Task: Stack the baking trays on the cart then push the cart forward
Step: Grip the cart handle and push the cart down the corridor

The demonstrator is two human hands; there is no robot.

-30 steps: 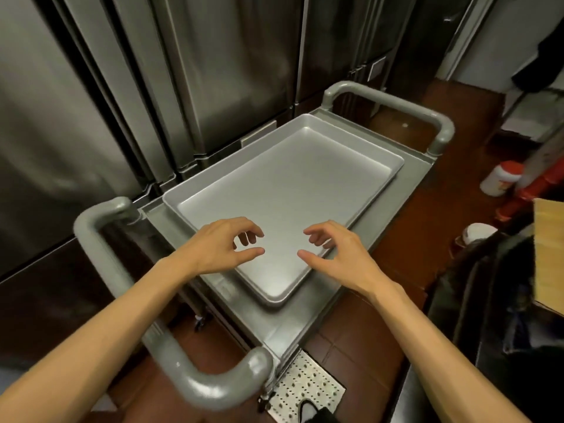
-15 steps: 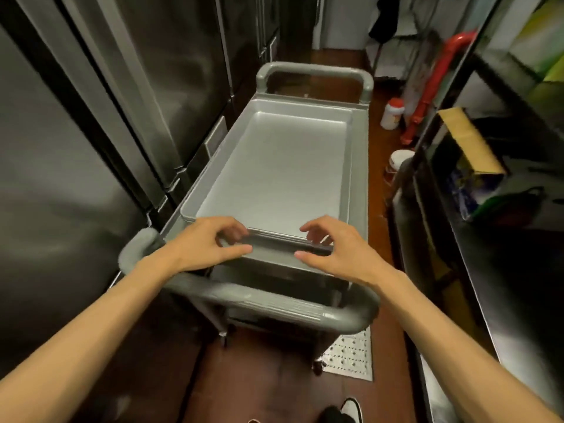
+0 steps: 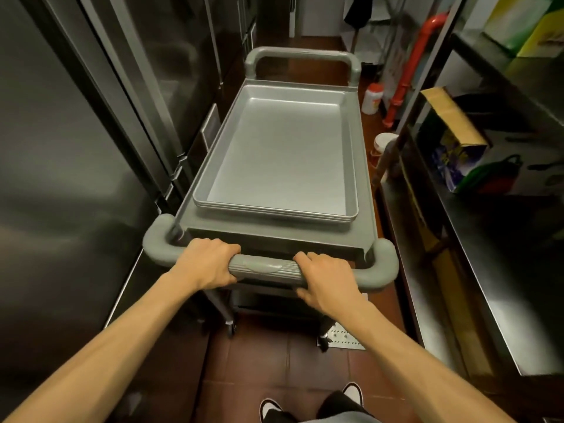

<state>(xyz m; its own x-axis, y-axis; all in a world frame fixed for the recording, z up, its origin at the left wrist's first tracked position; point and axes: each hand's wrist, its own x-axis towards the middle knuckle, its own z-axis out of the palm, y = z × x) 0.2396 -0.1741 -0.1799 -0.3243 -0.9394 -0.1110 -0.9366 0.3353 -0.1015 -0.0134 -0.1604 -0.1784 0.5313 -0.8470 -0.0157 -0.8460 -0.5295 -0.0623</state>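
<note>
A stack of silver baking trays (image 3: 283, 154) lies flat on the top shelf of a grey cart (image 3: 364, 190); rims of lower trays show at the near edge. The cart's near handle (image 3: 264, 265) is a grey ribbed bar. My left hand (image 3: 209, 262) is wrapped over the bar left of its middle. My right hand (image 3: 328, 277) grips the bar right of its middle. A second handle (image 3: 300, 54) stands at the cart's far end. The cart points down a narrow aisle.
Steel refrigerator doors (image 3: 91, 132) line the left, close to the cart. A steel counter (image 3: 488, 270) with a cardboard box (image 3: 451, 129) runs along the right. White tubs (image 3: 372, 99) and a red pipe (image 3: 409, 71) stand on the brown tile floor ahead right. A perforated drain plate (image 3: 343, 337) lies under the cart.
Both hands left the tray's near rim and came back to close on the cart's near handle. The view has swung in line with the cart.
</note>
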